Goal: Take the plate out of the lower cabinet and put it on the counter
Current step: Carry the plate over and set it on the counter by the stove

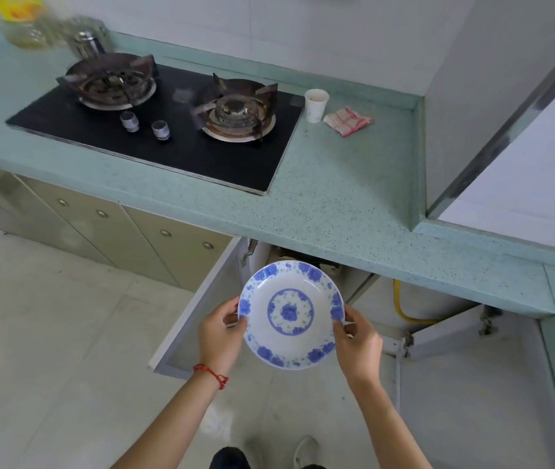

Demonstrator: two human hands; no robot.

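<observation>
Head view, single frame.

Plate (pixel 290 314): round, white, blue flower border and a blue ringed flower at the centre. Held face up in the air in front of the open lower cabinet (pixel 364 286), below the front edge of the desk (pixel 337 198), not resting on anything.

Left hand (pixel 219 336): grasps the plate's left rim, thumb on top, fingers (pixel 232 318) curled under the edge. Red string bracelet (pixel 212 374) on the wrist.

Right hand (pixel 359 345): grasps the plate's right rim, thumb on the border, fingers closed around the edge.

Lower cabinet: both doors swung open; left door (pixel 198 309) stands out toward the floor, right door (pixel 445 330) angled away to the right. Yellow hose (pixel 401 306) visible inside, along with a dark item at the top too shadowed to identify.

Desk: pale green speckled surface, running along the wall and turning at the right corner.

Gas hob (pixel 154 130): black glass, set into the desk, two burners with pan supports, two metal knobs at the front.

Paper cup (pixel 316 104): upright, just right of the hob.

Packets (pixel 347 121): small red and white bundle beside the cup.

Oil bottle (pixel 19 22): far left rear corner, blurred, with a metal container (pixel 88 44) next to it.

Floor (pixel 49 333): light tiles; shoes at the bottom edge.
</observation>
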